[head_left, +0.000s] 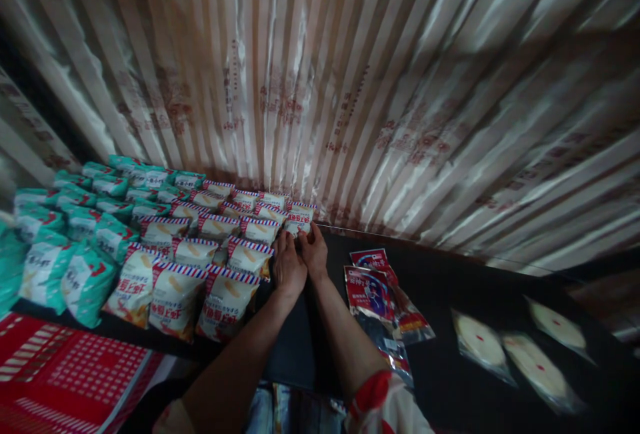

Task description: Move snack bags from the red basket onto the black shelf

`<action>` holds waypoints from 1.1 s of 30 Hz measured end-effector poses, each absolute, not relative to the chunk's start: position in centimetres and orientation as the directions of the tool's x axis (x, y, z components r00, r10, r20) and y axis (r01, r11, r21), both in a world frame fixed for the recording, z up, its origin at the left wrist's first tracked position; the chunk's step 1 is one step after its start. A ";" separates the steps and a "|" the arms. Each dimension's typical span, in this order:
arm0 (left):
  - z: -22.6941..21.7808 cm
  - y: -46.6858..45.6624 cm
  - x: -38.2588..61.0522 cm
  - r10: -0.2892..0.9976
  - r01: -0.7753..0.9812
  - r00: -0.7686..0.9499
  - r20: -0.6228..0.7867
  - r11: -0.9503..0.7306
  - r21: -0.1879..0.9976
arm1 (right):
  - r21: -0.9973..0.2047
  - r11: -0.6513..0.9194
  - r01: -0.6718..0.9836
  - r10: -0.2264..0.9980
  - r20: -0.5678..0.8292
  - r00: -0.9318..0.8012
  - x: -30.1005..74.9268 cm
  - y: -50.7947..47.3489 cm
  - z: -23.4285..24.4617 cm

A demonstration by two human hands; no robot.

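Note:
Both hands reach to the back end of the rows of snack bags. A white snack bag (299, 217) with a red-and-blue striped top edge stands at their fingertips. My left hand (290, 269) has its fingers curled at the bag's lower left side. At the lower right side, my right hand (315, 253) grips the same bag, fingers bent and thumb inward. Part of the bag's bottom is hidden by the fingers. Similar white bags (250, 257) stand close beside my left hand.
Teal snack bags (83, 281) fill the left of the black table (430, 381). A red basket (75, 367) sits at the front left. Dark red packets (370, 291) and clear-wrapped round flat items (480, 341) lie to the right. A pleated printed curtain (310, 87) hangs behind.

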State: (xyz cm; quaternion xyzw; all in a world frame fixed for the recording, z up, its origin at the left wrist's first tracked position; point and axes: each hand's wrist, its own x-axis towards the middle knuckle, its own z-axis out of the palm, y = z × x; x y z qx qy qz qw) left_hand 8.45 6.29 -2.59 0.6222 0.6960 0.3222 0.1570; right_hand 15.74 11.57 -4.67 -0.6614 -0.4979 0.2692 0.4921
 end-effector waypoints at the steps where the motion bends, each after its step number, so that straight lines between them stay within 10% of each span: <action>1: -2.6 6.3 8.4 0.968 0.764 -0.175 0.182 0.017 0.645 | -0.920 -0.013 0.392 0.928 0.134 0.346 15.7 11.6 -4.7; 33: -0.8 -2.1 7.0 0.996 0.843 0.003 0.092 -0.052 0.536 | -0.841 -0.068 0.536 0.902 0.177 0.393 15.5 0.7 -4.6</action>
